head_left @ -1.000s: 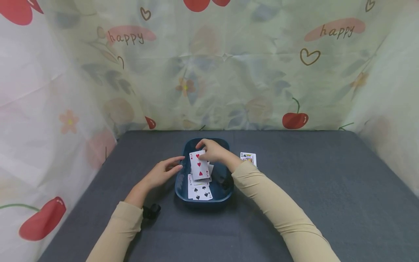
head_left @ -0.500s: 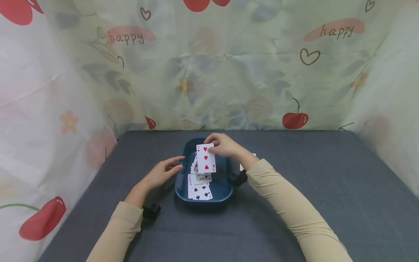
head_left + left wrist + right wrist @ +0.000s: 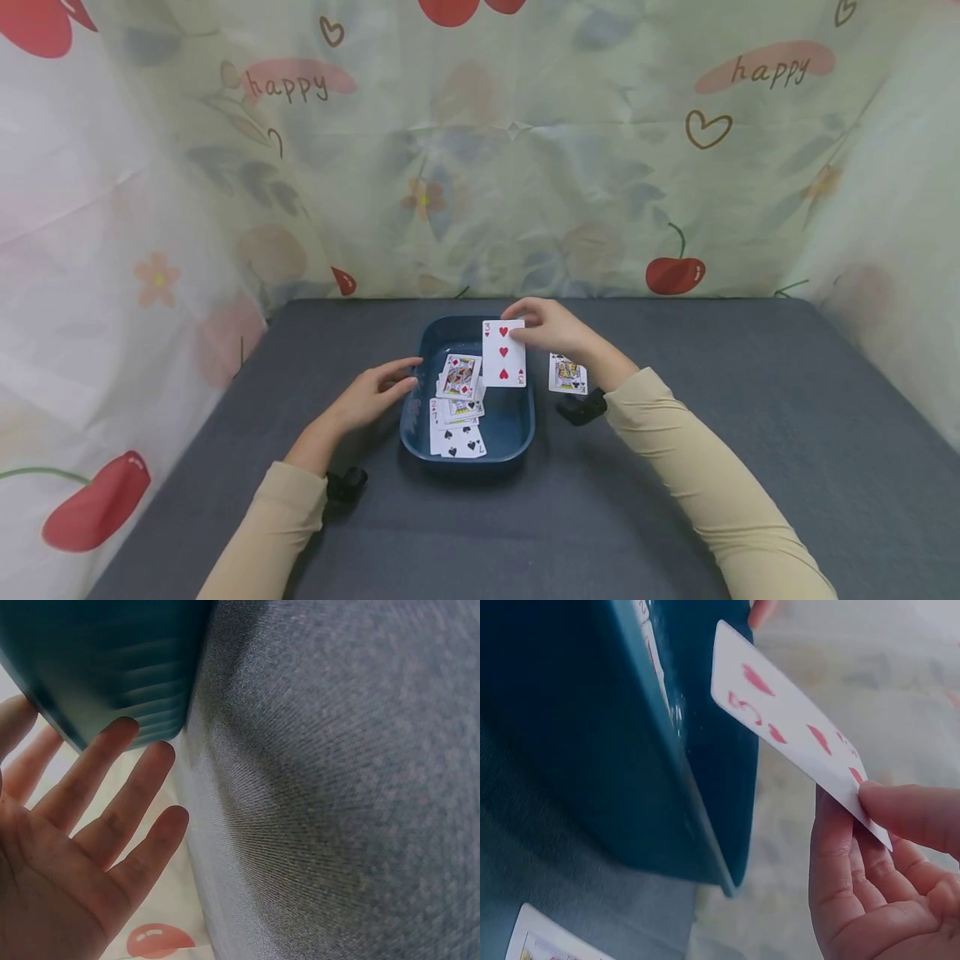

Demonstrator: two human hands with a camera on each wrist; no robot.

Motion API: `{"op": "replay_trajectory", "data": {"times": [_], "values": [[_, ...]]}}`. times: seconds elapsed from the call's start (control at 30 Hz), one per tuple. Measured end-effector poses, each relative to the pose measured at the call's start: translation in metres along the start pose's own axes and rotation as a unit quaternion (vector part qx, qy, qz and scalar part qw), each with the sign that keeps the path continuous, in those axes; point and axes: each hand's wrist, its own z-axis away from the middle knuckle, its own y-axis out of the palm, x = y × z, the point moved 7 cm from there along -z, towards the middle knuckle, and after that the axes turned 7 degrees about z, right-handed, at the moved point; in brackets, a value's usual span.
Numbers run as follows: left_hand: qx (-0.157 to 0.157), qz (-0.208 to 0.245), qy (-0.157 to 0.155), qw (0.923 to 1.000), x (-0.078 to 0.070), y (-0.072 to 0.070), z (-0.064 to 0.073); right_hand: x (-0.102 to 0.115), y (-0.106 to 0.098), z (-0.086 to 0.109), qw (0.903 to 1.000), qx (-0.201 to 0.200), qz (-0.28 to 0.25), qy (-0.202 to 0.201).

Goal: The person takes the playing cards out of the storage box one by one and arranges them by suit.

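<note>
My right hand (image 3: 553, 327) pinches a three of hearts playing card (image 3: 504, 357) between thumb and fingers, above the right side of a dark blue tray (image 3: 510, 442). In the right wrist view the card (image 3: 787, 720) is tilted, its far end over the tray wall (image 3: 682, 780). My left hand (image 3: 369, 397) has its fingers extended at the tray's left rim; in the left wrist view the fingertips (image 3: 161, 754) are at the tray's side (image 3: 142, 682). Inside the tray lie several overlapping face-up cards (image 3: 459, 379), with a seven of spades (image 3: 467, 443) nearest me.
A king of clubs (image 3: 567, 375) lies face up on the dark grey table cloth (image 3: 712, 433), just right of the tray. Patterned curtains (image 3: 510, 167) close off the back and both sides. Each wrist carries a black camera (image 3: 347, 483).
My right hand has carried the three of hearts up off the card pile and rightward across the tray. A face card beneath it is now uncovered. The left hand stays in place.
</note>
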Motion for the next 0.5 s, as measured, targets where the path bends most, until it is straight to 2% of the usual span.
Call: {"op": "replay_trajectory", "data": {"times": [0.23,0.5], "values": [[0.0,0.001,-0.004,1.0,0.001,0.0,0.001,-0.017,-0.017,0.012,0.9999,-0.014,-0.001,0.007],[0.001,0.005,-0.002,1.0,0.002,0.0,0.0,-0.048,-0.041,0.026,0.9983,-0.04,-0.033,0.028]]}}
